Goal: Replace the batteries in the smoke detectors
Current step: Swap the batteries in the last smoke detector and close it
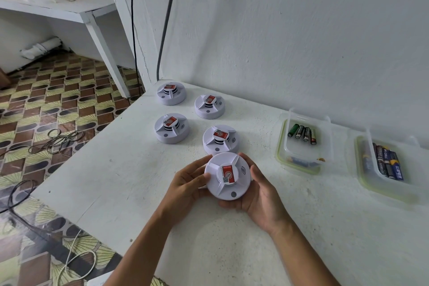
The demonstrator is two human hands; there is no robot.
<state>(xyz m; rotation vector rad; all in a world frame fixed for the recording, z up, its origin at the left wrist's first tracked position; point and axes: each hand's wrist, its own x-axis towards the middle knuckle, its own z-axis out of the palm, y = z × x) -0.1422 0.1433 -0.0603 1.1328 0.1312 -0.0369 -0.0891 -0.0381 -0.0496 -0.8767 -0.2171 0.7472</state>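
Hands hold one smoke detector (228, 176) between them, just above the table (120, 181) at its near middle. The left hand (188, 184) grips the left rim with curled fingers and thumb; the right hand (257, 195) cups the right and lower rim, fingers wrapped beneath. The detector's face, with its red label, points up toward the camera, so the underside, where a battery door would presumably be, is turned away and cannot be seen. In my judgement the next move depends on this: the unit must be turned over or twisted apart between the two hands, both being equally close to it.

Four more detectors (171, 128) sit face-up on the table beyond the hands, the nearest partly covered by the held unit. To the right, well apart from the hands, stand two clear tubs: the nearer tub (284, 146) holds a few loose batteries (301, 133), the farther tub (358, 169) a packed row of batteries (385, 163). The right hand is nearer both. Which tub holds fresh cells cannot be told. The farther tub's edge is blurred.
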